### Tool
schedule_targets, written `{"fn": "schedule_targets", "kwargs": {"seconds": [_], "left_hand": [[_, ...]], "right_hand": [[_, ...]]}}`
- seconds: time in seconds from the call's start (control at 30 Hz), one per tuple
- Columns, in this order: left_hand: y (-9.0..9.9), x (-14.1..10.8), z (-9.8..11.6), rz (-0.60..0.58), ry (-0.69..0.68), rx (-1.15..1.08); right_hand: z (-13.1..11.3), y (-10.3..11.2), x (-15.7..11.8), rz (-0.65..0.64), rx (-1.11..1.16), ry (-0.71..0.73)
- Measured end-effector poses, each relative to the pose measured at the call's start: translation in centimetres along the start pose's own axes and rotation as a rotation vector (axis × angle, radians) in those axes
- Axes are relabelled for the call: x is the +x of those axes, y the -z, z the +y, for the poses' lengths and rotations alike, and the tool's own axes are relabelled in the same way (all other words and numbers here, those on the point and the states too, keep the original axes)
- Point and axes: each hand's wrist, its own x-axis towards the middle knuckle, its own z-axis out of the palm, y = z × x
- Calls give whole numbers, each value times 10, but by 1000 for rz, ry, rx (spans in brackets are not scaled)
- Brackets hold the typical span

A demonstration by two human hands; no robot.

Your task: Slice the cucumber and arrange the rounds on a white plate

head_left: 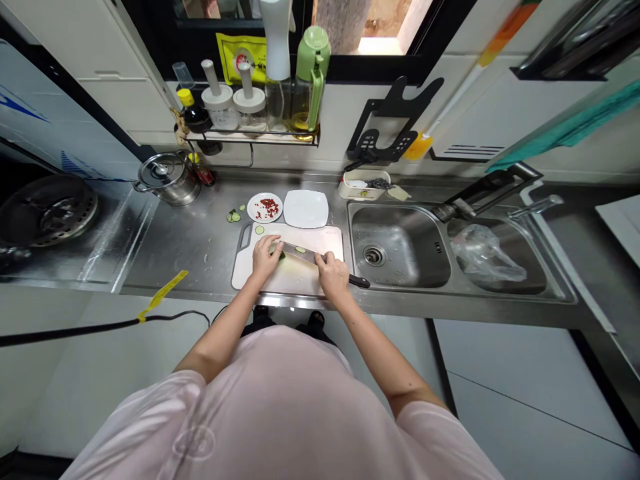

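My right hand (333, 273) is closed around a kitchen knife (309, 255), near where its blade meets the black handle. The blade lies across the white cutting board (305, 283), pointing left toward my left hand (267, 257). Bent fingers of that hand press on a piece of cucumber (282, 255), mostly hidden by them, with only some dark green skin showing. A pale cucumber slice (300, 249) clings to the flat of the blade. Another round slice (259, 229) rests at the board's upper left corner.
Behind the board stand a plate of chopped red pieces (266, 208) and a square white plate (306, 209). Cucumber scraps (233, 216) lie on the steel counter. A double sink (400, 247) is to the right, a lidded pot (169, 178) to the left.
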Motion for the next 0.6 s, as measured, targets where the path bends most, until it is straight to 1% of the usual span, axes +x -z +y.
{"fn": "schedule_targets", "kwargs": {"seconds": [0.13, 0.27, 0.43, 0.5, 0.6], "left_hand": [[2, 7, 13, -152, -23, 52], [3, 13, 22, -255, -43, 112], [7, 22, 25, -399, 14, 117], [8, 25, 24, -437, 38, 73], [5, 26, 20, -446, 76, -16]], "right_hand": [[0, 5, 2, -3, 27, 8], [3, 5, 4, 19, 42, 76], [11, 3, 6, 43, 72, 171], [13, 3, 7, 43, 69, 192], [14, 3, 8, 32, 51, 197]]}}
